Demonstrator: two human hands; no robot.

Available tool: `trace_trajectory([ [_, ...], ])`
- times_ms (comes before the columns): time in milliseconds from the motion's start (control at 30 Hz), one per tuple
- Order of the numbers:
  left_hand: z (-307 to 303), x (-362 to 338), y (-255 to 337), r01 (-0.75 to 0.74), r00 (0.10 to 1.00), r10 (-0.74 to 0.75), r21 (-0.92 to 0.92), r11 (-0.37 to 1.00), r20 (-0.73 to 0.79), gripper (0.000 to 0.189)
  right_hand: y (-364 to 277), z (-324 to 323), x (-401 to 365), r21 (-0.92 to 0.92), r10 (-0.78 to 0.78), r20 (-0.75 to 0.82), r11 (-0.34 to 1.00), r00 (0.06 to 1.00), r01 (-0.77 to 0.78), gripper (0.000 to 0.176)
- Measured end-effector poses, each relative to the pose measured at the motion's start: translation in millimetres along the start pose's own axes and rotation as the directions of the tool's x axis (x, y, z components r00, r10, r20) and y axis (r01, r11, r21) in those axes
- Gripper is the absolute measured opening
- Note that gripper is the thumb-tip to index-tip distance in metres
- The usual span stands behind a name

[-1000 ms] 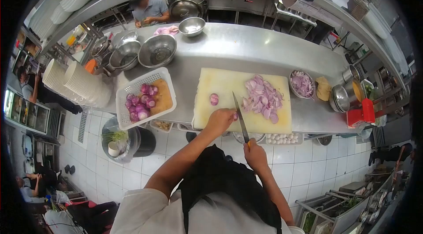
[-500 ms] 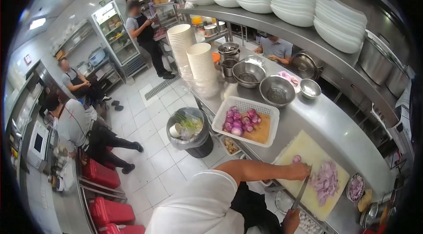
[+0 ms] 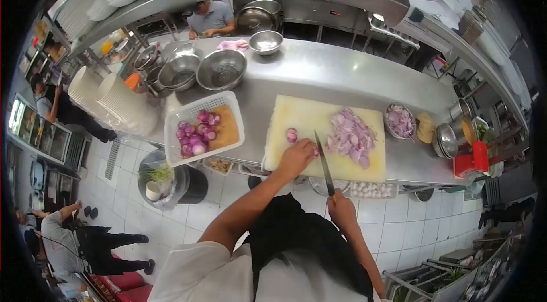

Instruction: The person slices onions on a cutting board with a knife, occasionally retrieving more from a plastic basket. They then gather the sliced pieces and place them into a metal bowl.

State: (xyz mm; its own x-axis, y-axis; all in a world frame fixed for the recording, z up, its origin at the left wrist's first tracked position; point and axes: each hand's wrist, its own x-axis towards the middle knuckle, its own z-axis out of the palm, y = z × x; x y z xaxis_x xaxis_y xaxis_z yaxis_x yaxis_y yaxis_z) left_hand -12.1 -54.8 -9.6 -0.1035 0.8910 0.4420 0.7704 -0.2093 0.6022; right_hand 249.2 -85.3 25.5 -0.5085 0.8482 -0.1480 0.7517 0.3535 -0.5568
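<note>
On a pale cutting board (image 3: 290, 111), my left hand (image 3: 297, 158) has its fingers closed around a red onion (image 3: 315, 151), which they mostly cover. My right hand (image 3: 342, 207) grips the handle of a kitchen knife (image 3: 325, 161). The blade points away from me, tip close to the left fingertips. To the right of the blade lies a loose heap of sliced red onion (image 3: 352, 136). Another onion piece (image 3: 292, 134) rests just beyond my left hand. A white plastic basket (image 3: 238, 109) on the left holds several peeled red onions (image 3: 196, 134).
A bowl of sliced onion (image 3: 400, 122) stands right of the board, beside a red object (image 3: 470, 161). Steel bowls (image 3: 222, 70) and stacked tubs (image 3: 117, 100) line the back left. A bin (image 3: 191, 183) stands below the counter (image 3: 319, 74). A co-worker (image 3: 209, 20) is across.
My view has swung to the right, bringing the counter square in front of me. Both hands stay at the board, the left on the onion and the right on the knife.
</note>
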Motion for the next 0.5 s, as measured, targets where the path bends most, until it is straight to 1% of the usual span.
trace_trajectory([
  [67,-5.1,4.3,1.7,-0.003,1.000,0.002,0.053,0.999,0.031,0.031,-4.3,-9.9,0.5,-0.014,0.014,0.015,1.000,1.000,-0.014,0.024],
  [167,-4.5,5.7,-2.5,-0.049,0.998,0.045,0.080,0.996,0.045,0.031,-3.5,-17.9,-8.1,-0.010,0.017,0.018,1.000,1.000,-0.017,0.023],
  [267,-5.4,8.3,-0.5,-0.030,0.997,0.023,0.101,0.994,0.071,0.031,-9.3,-26.6,-20.3,-0.031,0.026,0.024,0.999,0.999,-0.025,0.023],
  [367,-2.3,7.0,1.5,0.010,0.998,-0.017,0.104,0.995,0.063,0.031,-14.0,-35.4,-30.8,-0.073,0.018,0.044,0.997,0.999,-0.015,0.023],
  [467,-3.8,6.5,5.9,0.051,0.996,-0.057,0.078,0.996,0.069,0.032,-22.6,-45.7,-35.3,-0.099,0.026,0.067,0.995,0.997,-0.019,0.023],
  [500,-2.9,6.1,5.1,0.037,0.998,-0.042,0.092,0.995,0.054,0.032,-24.9,-48.5,-36.3,-0.102,0.022,0.067,0.995,0.998,-0.015,0.023],
])
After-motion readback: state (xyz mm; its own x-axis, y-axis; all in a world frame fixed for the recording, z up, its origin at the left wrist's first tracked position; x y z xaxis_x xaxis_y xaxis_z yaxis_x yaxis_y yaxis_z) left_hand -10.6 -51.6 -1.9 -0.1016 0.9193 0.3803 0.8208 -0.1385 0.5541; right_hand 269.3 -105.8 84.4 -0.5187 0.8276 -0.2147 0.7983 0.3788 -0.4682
